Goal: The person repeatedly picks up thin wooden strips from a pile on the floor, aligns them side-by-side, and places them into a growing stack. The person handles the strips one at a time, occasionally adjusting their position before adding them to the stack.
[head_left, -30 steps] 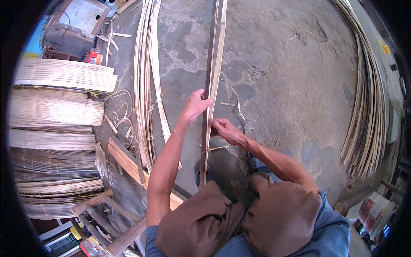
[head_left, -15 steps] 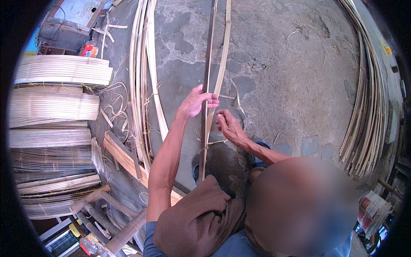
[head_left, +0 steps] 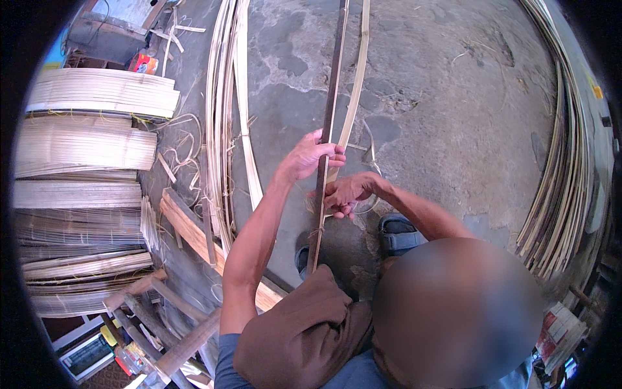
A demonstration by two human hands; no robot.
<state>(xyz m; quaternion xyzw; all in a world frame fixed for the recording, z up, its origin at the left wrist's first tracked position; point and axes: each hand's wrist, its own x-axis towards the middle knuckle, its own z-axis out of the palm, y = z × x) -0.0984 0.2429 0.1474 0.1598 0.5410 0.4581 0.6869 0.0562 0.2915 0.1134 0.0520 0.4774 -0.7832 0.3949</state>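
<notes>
A long dark brown bamboo strip [head_left: 335, 78] runs from the far edge down to the brown cloth [head_left: 295, 324] over my lap. Beside it a pale bamboo strip [head_left: 356, 91] slants in and passes behind my hands. My left hand [head_left: 311, 159] is closed round the dark strip, its fingertips reaching over the strip's right side. Just below, my right hand [head_left: 350, 192] has its fingers bent against the strips; whether it grips them or a thin tie is hidden. A thin tie [head_left: 317, 229] circles the dark strip near its lower end.
Bundled pale slats [head_left: 84, 149] are stacked at the left. Long strips [head_left: 220, 129] lie beside them, with more strips [head_left: 551, 194] at the far right. A wooden plank [head_left: 194, 223] and a pole frame [head_left: 188, 347] stand near my left arm. My sandalled foot [head_left: 398, 235] is below my right forearm.
My right hand has moved left and down from beside the strips to touch them. My left hand keeps its hold. The whole view has shifted slightly, and my right foot shows more.
</notes>
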